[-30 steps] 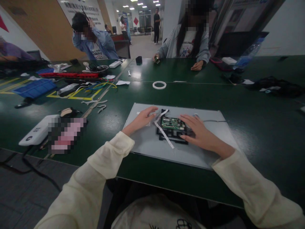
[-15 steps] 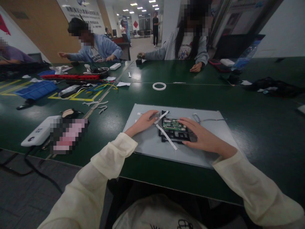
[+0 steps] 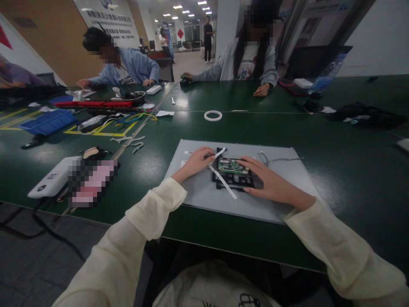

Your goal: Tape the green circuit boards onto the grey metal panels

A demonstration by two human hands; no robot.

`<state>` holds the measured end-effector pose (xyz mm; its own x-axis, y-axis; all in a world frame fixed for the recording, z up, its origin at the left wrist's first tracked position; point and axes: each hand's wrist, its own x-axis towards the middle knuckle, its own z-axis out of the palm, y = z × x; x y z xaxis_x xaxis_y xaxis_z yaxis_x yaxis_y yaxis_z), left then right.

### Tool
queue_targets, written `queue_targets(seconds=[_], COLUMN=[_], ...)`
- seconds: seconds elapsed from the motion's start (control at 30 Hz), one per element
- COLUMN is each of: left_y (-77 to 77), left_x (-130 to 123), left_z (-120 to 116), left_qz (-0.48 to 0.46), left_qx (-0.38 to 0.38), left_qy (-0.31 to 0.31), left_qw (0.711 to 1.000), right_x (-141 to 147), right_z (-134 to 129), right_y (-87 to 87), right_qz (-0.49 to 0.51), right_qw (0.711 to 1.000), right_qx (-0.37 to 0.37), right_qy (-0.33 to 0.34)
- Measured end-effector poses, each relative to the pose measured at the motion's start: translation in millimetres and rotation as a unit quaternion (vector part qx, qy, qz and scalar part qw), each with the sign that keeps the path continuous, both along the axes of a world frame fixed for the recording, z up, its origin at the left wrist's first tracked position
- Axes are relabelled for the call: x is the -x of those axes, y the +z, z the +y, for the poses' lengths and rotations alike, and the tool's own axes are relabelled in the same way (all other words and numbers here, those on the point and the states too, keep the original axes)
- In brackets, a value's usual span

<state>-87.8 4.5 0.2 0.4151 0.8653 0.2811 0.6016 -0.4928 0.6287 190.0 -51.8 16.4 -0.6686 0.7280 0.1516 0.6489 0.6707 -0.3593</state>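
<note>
A green circuit board (image 3: 228, 166) lies on a black plastic frame (image 3: 236, 181), which rests on a flat grey panel (image 3: 204, 204). My right hand (image 3: 270, 181) grips the right side of this assembly. Its fingers reach the board's right edge and its thumb is at the frame's front corner. At the left edge of the frame, my left hand (image 3: 196, 163) pinches a narrow white strip (image 3: 220, 152). Another length of white strip (image 3: 225, 183) slants across the frame toward me; whether the two are joined is hidden by the left fingertips.
A grey cable (image 3: 277, 160) lies on the panel's right part. Beyond it sits a white ring-shaped roll (image 3: 213, 115). Grey clips (image 3: 129, 140), a white device (image 3: 53, 177) and a blue tray (image 3: 47, 121) are to the left. Two people (image 3: 128, 64) (image 3: 251, 59) sit across the table.
My left hand has shifted slightly right and closer to the frame, with the strip in its fingers. My right hand has hardly moved.
</note>
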Motion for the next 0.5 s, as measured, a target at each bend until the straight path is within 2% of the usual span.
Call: queue_targets(seconds=[0.27,0.5], left_y=[0.7,8.6], left_x=[-8,-5], left_z=[11,21], left_qz=[-0.005,-0.071], left_qx=[0.045,0.117], left_qy=[0.048,-0.008], left_qw=[0.998,0.991], right_x=[2,1], right_z=[-1,-1], right_y=[3.0,2.3], right_qz=[-0.009,0.004], right_qw=[1.0,1.0], right_qx=[0.013,0.017], right_qy=[-0.012,-0.011])
